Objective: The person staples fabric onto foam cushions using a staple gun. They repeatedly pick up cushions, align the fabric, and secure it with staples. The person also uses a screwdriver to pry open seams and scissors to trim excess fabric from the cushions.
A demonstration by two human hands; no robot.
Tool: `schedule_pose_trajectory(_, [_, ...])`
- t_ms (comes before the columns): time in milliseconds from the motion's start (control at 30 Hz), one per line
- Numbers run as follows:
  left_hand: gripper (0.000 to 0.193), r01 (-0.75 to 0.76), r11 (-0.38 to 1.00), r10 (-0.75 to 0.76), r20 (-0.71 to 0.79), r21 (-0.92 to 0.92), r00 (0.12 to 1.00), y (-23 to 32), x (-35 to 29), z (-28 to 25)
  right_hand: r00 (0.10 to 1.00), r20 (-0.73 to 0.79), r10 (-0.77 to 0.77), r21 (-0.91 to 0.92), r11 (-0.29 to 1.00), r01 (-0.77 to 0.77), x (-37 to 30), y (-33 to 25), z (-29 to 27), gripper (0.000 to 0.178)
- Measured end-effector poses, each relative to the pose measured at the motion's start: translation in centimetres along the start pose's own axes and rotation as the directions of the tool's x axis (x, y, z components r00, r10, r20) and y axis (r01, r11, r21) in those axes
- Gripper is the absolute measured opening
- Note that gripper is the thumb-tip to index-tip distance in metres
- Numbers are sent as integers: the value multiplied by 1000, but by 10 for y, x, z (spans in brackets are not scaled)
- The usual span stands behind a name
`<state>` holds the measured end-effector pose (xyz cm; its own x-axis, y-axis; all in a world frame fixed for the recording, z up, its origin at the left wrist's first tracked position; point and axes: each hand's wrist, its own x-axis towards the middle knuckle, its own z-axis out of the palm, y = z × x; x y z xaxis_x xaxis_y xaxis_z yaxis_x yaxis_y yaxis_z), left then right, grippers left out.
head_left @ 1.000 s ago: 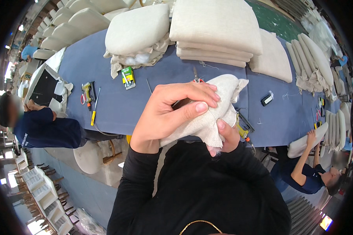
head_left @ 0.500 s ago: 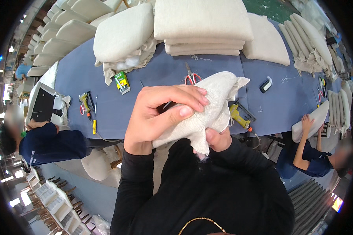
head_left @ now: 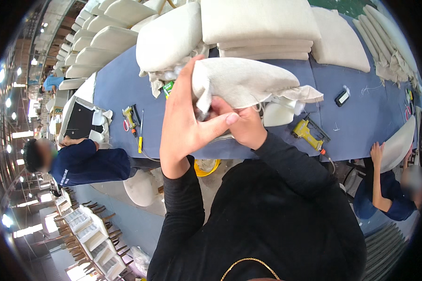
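Observation:
A cream fabric-covered cushion (head_left: pixel 248 82) is up in front of me above the blue table, tilted so that loose cloth and white padding show along its lower right side. My left hand (head_left: pixel 179 124) grips its left end, fingers up along the cloth and thumb pointing right across my right hand. Just below the cushion, my right hand (head_left: pixel 247 129) is closed at the lower cloth edge; its fingertips are partly hidden by the fabric. A yellow staple gun (head_left: pixel 309 133) lies on the table to the right of my right hand.
Stacked cream cushions (head_left: pixel 262 21) stand at the back. A second staple gun (head_left: pixel 132 117), a screwdriver (head_left: pixel 140 140), a green box (head_left: pixel 168 88) and a small black object (head_left: pixel 343 96) lie on the table (head_left: pixel 286 145). Co-workers in dark blue shirts (head_left: pixel 96 164) handle pieces on both sides.
The cushion has turned and risen, showing more of its padded underside. My right hand has come up from beneath it, and my left hand has opened its grip wider. The view has shifted.

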<state>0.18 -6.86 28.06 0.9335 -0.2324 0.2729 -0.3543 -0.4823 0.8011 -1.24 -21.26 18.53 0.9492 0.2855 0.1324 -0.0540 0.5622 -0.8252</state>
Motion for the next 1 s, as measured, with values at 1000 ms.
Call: schedule_pose_trajectory(1000, [84,157,970,-238,-589,-187,772,-93,-138,-79,944,-330,19,-883,349,-316,-37,179,-329,40])
